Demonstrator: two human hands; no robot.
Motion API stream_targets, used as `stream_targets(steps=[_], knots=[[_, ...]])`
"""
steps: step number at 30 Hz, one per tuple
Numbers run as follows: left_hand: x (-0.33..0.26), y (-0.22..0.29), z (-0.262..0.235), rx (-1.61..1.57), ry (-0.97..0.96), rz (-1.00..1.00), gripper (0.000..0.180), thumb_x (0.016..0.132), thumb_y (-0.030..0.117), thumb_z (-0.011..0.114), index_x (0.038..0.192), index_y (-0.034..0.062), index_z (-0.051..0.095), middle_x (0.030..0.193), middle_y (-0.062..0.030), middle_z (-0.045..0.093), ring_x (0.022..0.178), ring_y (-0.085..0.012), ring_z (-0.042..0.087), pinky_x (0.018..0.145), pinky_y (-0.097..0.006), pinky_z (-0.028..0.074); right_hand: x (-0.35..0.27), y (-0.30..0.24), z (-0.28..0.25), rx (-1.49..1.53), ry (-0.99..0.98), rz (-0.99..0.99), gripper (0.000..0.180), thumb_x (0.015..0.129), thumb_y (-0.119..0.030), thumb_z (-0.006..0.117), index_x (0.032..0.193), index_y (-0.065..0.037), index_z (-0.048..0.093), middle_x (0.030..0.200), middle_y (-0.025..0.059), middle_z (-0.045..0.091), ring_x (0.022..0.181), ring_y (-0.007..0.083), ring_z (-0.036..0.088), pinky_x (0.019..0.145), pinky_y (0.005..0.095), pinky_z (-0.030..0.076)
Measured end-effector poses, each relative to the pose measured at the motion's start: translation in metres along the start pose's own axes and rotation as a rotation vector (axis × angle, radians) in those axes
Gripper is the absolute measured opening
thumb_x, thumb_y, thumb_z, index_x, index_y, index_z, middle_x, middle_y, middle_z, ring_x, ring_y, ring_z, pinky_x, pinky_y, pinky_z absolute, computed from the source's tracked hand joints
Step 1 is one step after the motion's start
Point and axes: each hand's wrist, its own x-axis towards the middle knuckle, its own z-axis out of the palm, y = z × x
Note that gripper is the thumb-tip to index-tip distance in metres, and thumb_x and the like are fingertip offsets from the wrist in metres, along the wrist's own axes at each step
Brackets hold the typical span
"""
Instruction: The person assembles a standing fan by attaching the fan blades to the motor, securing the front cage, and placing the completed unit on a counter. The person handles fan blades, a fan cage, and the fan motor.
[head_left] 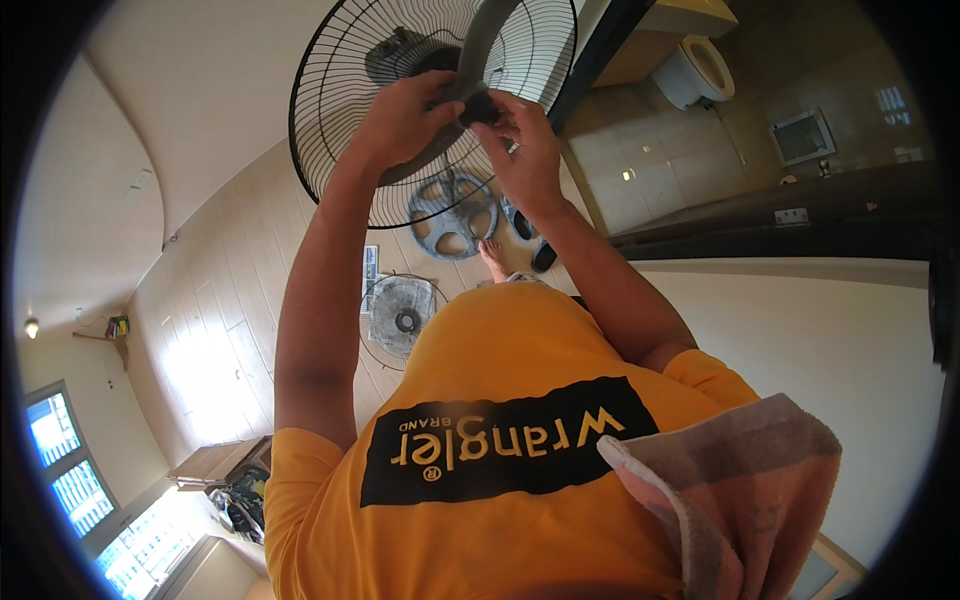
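A standing fan is in front of me, its round black wire rear grille [318, 112] behind a dark grey fan blade [484, 48]. My left hand [408, 118] holds the blade close to its centre, thumb toward the hub. At the middle of the blade, the fingers of my right hand [527, 150] pinch a small dark hub knob [479, 108]. The fingertips partly hide the knob, so how it sits on the shaft cannot be made out. Below the grille, the fan's grey round base [422, 238] with large openings stands on the floor.
On the floor near my bare foot [494, 262] lies a round wire front grille [399, 318]. Dark slippers [543, 256] are beside the base. A doorway at right opens on a bathroom with a toilet [694, 72]. A towel [745, 480] hangs over my shoulder.
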Motion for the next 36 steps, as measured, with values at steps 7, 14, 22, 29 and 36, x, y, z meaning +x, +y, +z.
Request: stream_targets(steps=[7,14,22,29,36], knots=[[0.001,-0.002,0.0,-0.018,-0.01,0.006,0.051,0.091,0.027,0.073,0.134,0.0021,0.065,0.115,-0.0204,0.075,0.108,-0.036,0.073,0.093,-0.041,0.056,-0.001,0.004,0.004,0.005,0.097,-0.171,0.051,0.088,-0.004,0.077,0.135,-0.003,0.058,0.128,0.0168,0.062,0.113,0.0282,0.067,0.098,0.0345,0.054],[0.0,0.002,-0.002,-0.004,-0.004,0.004,0.049,0.09,0.027,0.073,0.132,0.0025,0.066,0.114,-0.0202,0.075,0.108,-0.0361,0.072,0.093,-0.041,0.056,-0.01,-0.011,0.005,0.179,0.116,0.06,0.055,0.09,-0.007,0.074,0.14,0.002,0.051,0.133,0.0207,0.06,0.123,0.0318,0.062,0.107,0.0401,0.048],[-0.001,-0.001,0.001,-0.055,-0.002,0.021,0.047,0.091,0.026,0.073,0.132,0.0035,0.067,0.115,-0.0197,0.075,0.109,-0.0357,0.072,0.094,-0.041,0.056,-0.008,-0.02,-0.019,-0.031,-0.057,-0.118,0.057,0.092,-0.007,0.07,0.145,-0.001,0.05,0.134,0.0193,0.061,0.128,0.0326,0.056,0.11,0.041,0.043],[0.001,-0.004,0.001,-0.083,-0.011,0.01,0.046,0.091,0.025,0.073,0.131,0.0036,0.067,0.116,-0.0201,0.075,0.112,-0.0351,0.072,0.095,-0.04,0.055,-0.009,-0.027,-0.022,-0.004,-0.13,-0.061,0.05,0.092,-0.006,0.069,0.14,-0.001,0.055,0.13,0.018,0.063,0.125,0.0318,0.057,0.109,0.042,0.042],[0.0,-0.004,0.0,-0.049,-0.036,-0.015,0.048,0.094,0.019,0.071,0.138,0.0031,0.061,0.118,-0.0152,0.076,0.109,-0.026,0.073,0.095,-0.035,0.054,-0.002,-0.028,-0.027,-0.117,-0.035,-0.011,0.045,0.093,-0.019,0.073,0.132,0.001,0.061,0.103,0.0128,0.072,0.112,0.0318,0.063,0.097,0.0412,0.049]])
